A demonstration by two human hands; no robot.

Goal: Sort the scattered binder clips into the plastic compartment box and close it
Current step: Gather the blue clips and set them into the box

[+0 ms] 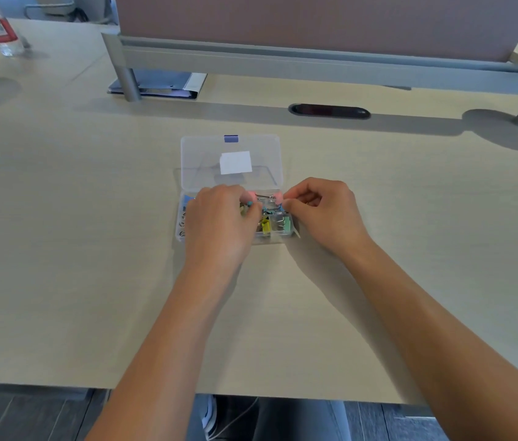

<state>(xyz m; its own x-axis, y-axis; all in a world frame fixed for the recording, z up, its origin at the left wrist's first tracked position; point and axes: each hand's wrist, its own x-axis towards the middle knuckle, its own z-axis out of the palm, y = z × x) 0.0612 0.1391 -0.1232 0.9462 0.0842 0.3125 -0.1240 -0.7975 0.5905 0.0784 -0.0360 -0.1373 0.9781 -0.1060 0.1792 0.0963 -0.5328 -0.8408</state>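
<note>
Clips point(275, 221) in pink, blue, yellow and green fill the clear compartment box point(184, 232) mid-table point(60, 249), its long axis left-right and lid point(206, 163) raised away from the person, while the left hand point(222, 224) hides several compartments and the right hand point(321, 211) curls at its right edge, grips unclear.

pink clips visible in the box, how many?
2. One pink clip sits at the left hand's fingertips, the other at the right hand's, both along the box's back row. The hands may hide more.
</note>
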